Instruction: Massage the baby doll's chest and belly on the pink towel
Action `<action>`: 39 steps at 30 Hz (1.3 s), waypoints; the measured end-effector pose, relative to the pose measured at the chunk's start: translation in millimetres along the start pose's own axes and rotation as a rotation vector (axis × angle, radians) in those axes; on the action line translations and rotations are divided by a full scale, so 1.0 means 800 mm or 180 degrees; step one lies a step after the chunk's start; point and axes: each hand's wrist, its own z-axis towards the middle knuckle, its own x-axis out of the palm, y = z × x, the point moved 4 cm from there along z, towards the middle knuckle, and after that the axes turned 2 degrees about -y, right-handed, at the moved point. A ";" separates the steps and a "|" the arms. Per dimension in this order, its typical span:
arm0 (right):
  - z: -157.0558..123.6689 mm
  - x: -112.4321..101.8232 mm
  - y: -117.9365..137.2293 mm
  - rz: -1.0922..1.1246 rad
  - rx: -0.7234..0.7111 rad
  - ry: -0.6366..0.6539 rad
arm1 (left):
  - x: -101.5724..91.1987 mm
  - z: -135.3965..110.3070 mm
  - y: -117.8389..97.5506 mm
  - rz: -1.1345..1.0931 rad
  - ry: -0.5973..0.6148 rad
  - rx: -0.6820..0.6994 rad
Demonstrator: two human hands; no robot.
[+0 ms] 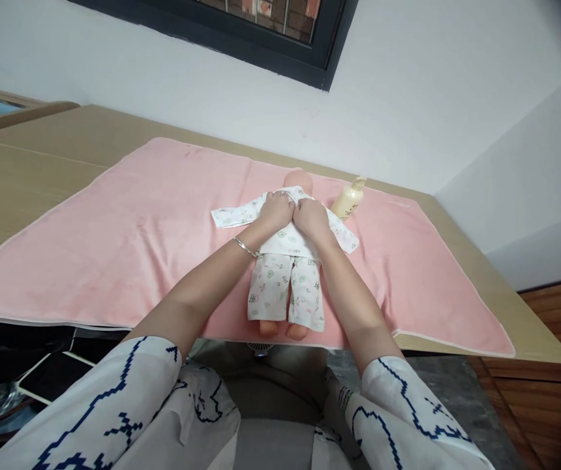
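Note:
A baby doll (299, 181) lies on the pink blanket, head away from me and feet toward me. It wears a white patterned shirt (285, 243) and matching trousers (269, 287), with bare feet showing at the cuffs. My left hand (277, 210) is closed at the shirt's upper chest, just below the head. Beside it, nearly touching, my right hand (311, 219) is closed on the shirt at the same height. The fingertips and the cloth between them are mostly hidden. Both shirt sleeves spread out flat to the sides.
The pink blanket (114, 235) covers much of the wooden table (40, 156) and reaches its front edge. A cream pump bottle (348, 199) stands to the right of the doll's head. Behind the table are a white wall and a dark-framed window (310, 55).

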 end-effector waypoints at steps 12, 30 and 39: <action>0.010 0.000 -0.020 0.0364 -0.0011 -0.0079 | 0.013 -0.002 0.003 0.0253 -0.0146 0.0309; 0.031 0.016 -0.043 0.1386 -0.0393 -0.0563 | 0.040 0.007 0.028 -0.0782 -0.0423 -0.0301; 0.023 0.029 -0.030 0.1269 -0.0464 -0.0561 | 0.063 0.016 0.045 -0.1097 -0.0587 -0.0196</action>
